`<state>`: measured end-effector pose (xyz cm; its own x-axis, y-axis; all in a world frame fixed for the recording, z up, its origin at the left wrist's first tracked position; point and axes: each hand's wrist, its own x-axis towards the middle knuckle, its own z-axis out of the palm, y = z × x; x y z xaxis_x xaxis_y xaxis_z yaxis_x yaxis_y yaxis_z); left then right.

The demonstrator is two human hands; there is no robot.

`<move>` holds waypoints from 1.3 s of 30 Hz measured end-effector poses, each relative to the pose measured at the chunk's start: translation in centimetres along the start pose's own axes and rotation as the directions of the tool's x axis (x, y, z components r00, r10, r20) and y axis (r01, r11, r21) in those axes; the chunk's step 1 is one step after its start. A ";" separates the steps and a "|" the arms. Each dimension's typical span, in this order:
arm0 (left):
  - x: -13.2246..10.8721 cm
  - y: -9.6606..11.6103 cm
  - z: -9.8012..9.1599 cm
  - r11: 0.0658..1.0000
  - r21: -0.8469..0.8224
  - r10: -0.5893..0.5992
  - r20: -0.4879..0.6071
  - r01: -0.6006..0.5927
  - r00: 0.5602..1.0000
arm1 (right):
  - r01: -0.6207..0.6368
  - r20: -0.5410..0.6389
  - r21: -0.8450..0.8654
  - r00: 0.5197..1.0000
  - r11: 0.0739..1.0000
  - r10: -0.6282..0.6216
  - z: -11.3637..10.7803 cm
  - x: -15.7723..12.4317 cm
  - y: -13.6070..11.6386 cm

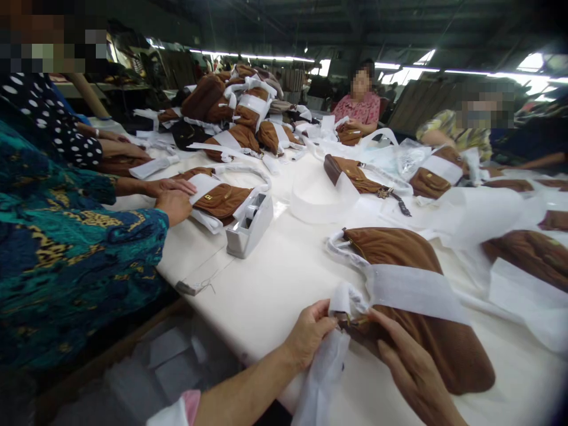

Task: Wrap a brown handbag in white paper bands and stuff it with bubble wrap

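On the near table lies a brown quilted handbag (394, 248) with a wide white paper band (417, 290) around its middle. Its strap (359, 263) is wrapped in white paper and curves along the bag's left side. My left hand (310, 334) pinches the wrapped strap near its metal fitting, at the bag's near left corner. From that spot a long strip of white paper (326, 376) hangs toward me. Close beside it, my right hand (410, 358) grips the same corner of the bag, fingers by the fitting. Part of the fitting is hidden by my fingers.
A grey tape dispenser (251, 225) stands left of centre. A co-worker's hands (173, 198) press on another brown bag (224, 201). More bags are piled (239, 109) at the back. Loose white paper (479, 213) lies right. Other people sit across the table.
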<state>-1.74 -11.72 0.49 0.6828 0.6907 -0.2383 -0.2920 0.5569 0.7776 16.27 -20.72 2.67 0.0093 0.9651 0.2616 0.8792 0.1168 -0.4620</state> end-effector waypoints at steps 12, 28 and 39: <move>-0.4 -0.5 1.4 0.642 0.705 0.487 -0.071 -0.302 0.871 | -0.558 0.299 0.752 0.764 0.351 0.572 2.3 3.3 -3.5; 1.8 3.6 -0.3 0.497 0.750 0.191 0.396 -0.436 0.898 | -0.503 0.213 0.779 0.774 0.374 0.597 2.5 2.5 -4.8; 3.4 1.4 0.1 0.148 0.842 0.372 0.438 -0.518 0.818 | -0.588 -0.100 0.490 0.696 0.644 0.711 4.3 2.3 -3.7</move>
<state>0.29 -8.65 0.80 0.7433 0.5703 0.3495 0.1673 -0.6644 0.7284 10.97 -17.96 1.33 0.6791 0.7314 -0.0620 0.3270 -0.3770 -0.8665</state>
